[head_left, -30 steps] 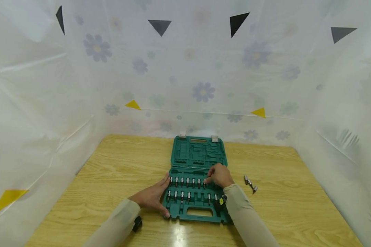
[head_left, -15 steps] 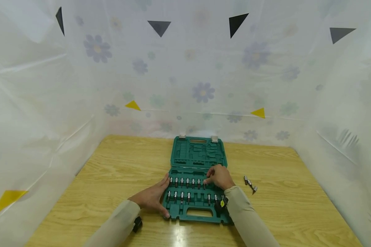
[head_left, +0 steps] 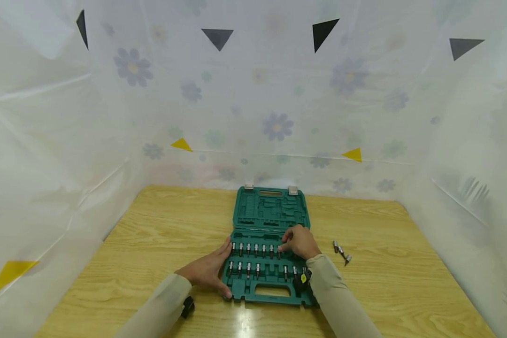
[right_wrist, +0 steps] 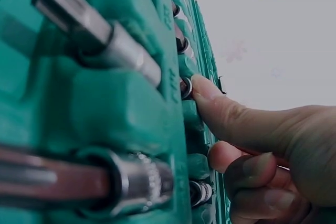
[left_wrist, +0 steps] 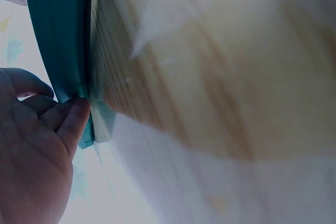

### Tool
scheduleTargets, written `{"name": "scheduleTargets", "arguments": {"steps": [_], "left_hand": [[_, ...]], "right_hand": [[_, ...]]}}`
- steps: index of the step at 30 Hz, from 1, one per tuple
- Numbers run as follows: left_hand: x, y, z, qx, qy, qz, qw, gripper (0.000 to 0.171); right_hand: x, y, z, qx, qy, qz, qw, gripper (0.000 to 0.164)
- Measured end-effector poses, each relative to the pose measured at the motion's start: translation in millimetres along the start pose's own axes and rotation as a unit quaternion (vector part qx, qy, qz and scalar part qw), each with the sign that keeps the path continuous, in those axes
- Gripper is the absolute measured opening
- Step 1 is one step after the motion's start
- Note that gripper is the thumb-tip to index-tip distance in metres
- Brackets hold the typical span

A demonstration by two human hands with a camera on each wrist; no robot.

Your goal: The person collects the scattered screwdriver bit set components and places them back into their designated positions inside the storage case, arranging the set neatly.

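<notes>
A green plastic socket case (head_left: 238, 293) lies unfolded on the table, with bit sockets in two rows of its near half. My left hand (head_left: 209, 270) rests against the case's left side, thumb at the front corner. Extended fingertips (left_wrist: 77, 111) touch the side wall in the left wrist view. My right hand (head_left: 302, 241) is over the right part of the back row. In the right wrist view its thumb presses the end of a seated bit socket (right_wrist: 186, 87), while the other fingers curl apart from it. More slots under this hand are hidden in the head view.
A few loose bit sockets (head_left: 341, 251) lie on the wooden table (head_left: 380, 281) right of the case. The case's lid (head_left: 272, 206), with moulded recesses, lies toward the back wall. Pale flowered sheeting (head_left: 253, 94) surrounds the table.
Both hands and the case keep nearly the same places; the right thumb stays on the same bit socket. The head view has shifted very slightly.
</notes>
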State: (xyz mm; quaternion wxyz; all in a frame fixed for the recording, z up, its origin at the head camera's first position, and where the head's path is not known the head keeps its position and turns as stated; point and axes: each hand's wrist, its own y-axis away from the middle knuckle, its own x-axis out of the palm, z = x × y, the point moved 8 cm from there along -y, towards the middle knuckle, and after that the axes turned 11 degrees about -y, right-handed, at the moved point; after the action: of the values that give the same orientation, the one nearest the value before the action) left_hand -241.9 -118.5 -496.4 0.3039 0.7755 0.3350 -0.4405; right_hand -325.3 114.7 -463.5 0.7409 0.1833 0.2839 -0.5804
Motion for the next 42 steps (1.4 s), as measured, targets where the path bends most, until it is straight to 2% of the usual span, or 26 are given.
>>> {"name": "scheduleTargets", "arguments": {"steps": [20, 27, 35, 42], "left_hand": [[-1.8, -1.3, -1.9, -0.002, -0.010, -0.001, 1.0000, 0.132], [-0.6, -1.2, -1.2, -0.002, -0.008, 0.001, 1.0000, 0.132], [0.0, -0.7, 0.3, -0.007, -0.011, -0.001, 0.9999, 0.132], [-0.3, -1.3, -1.0, -0.001, -0.015, -0.001, 0.9999, 0.133]], "right_hand": [[0.2, -1.1, -6.0, -0.004, -0.009, 0.003, 1.000, 0.016], [-0.1, -0.5, -3.1, -0.008, -0.016, 0.035, 0.999, 0.016], [-6.6, 1.6, 5.2, -0.057, -0.047, 0.071, 0.995, 0.017], [-20.9, 8.0, 7.0, -0.092, -0.039, 0.058, 0.993, 0.018]]}}
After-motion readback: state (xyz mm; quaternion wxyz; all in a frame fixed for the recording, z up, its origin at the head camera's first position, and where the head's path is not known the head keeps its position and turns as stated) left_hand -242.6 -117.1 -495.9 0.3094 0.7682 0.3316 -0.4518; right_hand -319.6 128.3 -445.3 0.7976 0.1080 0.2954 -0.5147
